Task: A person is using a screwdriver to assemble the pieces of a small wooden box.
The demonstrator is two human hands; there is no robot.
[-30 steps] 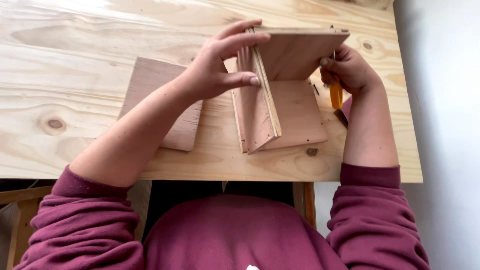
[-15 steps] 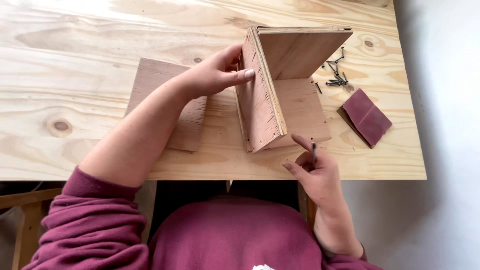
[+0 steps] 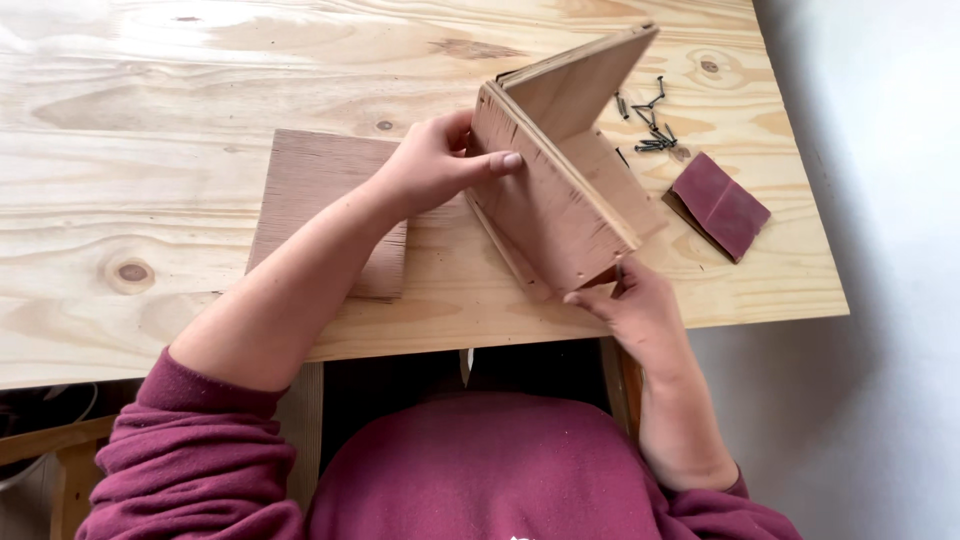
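A partly built wooden box of thin brown panels stands on the plywood table, turned at an angle. My left hand grips its upright side panel, thumb laid along the outer face. At the box's near corner, my right hand pinches a small dark screw against the panel's end. Both sleeves are maroon.
A loose flat brown board lies under my left forearm. A small heap of dark screws sits behind the box on the right, with a folded reddish sandpaper sheet beside it. The table's near edge is close to my right hand.
My right hand left the screw heap at the back right, came to the near edge with a screw, and now touches the box's near corner. The box has been turned at an angle.
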